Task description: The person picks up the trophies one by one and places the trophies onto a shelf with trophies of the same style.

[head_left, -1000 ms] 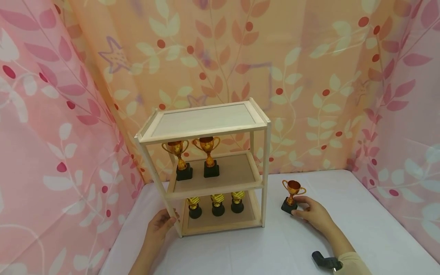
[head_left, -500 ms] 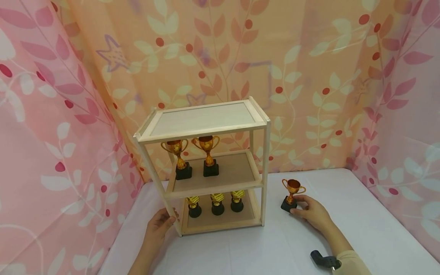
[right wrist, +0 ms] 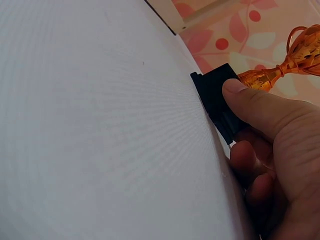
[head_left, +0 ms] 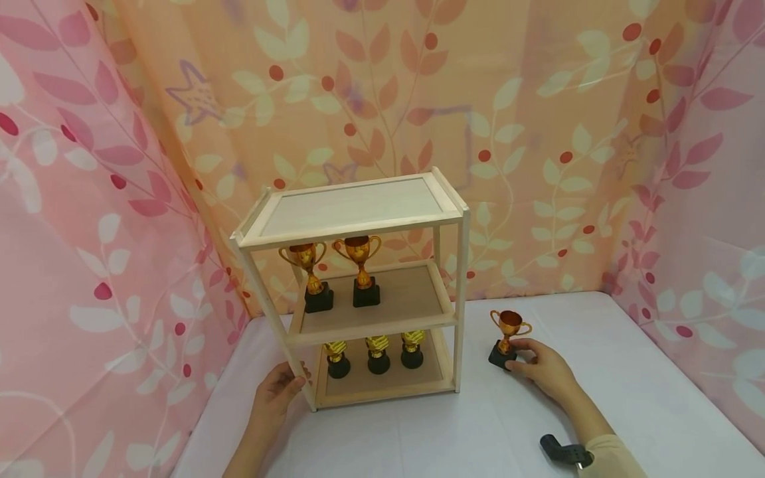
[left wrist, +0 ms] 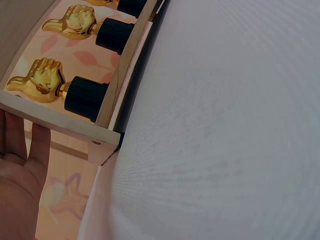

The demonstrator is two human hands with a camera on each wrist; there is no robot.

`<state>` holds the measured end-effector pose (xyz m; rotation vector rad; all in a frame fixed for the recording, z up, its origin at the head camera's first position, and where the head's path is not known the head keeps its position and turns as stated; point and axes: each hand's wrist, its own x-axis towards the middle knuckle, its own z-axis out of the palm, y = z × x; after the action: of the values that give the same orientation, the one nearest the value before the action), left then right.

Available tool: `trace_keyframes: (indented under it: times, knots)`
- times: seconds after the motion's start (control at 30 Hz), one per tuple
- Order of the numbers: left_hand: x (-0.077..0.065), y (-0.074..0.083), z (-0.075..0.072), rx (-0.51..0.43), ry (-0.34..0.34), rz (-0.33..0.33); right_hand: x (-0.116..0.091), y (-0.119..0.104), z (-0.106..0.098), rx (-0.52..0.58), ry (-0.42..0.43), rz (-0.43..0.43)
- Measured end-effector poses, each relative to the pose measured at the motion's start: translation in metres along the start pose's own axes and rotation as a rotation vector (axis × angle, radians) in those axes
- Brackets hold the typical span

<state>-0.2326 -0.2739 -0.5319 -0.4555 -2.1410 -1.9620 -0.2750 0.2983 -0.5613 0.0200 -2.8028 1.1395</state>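
Note:
A pale wooden three-tier shelf [head_left: 358,209] stands on the white tabletop. My left hand [head_left: 271,396] holds its front left post [head_left: 263,302] low down, thumb in front and fingers behind. To the right of the shelf, a small gold two-handled trophy cup [head_left: 510,322] stands on the table. My right hand [head_left: 546,375] pinches its black square base [right wrist: 215,92], the thumb showing on one face in the right wrist view. Two similar trophy cups, left [head_left: 305,255] and right [head_left: 360,251], occupy the middle tier. Gold thumbs-up trophies [left wrist: 42,82] on round black bases line the bottom tier.
The white tabletop [head_left: 508,425] reaches back to an orange floral curtain [head_left: 382,99], with pink curtains on the left [head_left: 89,232] and right [head_left: 717,219]. A dark device [head_left: 564,453] is strapped to my right wrist, beside a beige sleeve [head_left: 612,458].

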Motion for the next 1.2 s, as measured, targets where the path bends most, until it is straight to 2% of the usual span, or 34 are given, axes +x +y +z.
trace_keyframes:
  times: [0.33, 0.67, 0.87, 1.1, 1.2]
  knots:
    - [0.003, 0.007, 0.0, 0.05, 0.001, 0.008, 0.0, -0.002, -0.002, 0.026, -0.002, 0.006]
    - [0.002, 0.002, -0.001, 0.006, 0.005, 0.038, -0.003, -0.002, -0.003, 0.133, -0.013, 0.0]
    - [-0.001, 0.0, -0.001, 0.059, 0.031, -0.026, -0.003, -0.001, -0.004, 0.158, -0.006, 0.001]
    - [-0.001, -0.003, -0.003, -0.009, -0.02, 0.011, -0.004, -0.01, -0.008, 0.214, -0.043, 0.041]
    - [0.0, -0.005, -0.004, -0.011, -0.03, 0.017, -0.004, -0.014, -0.013, 0.237, -0.055, 0.064]
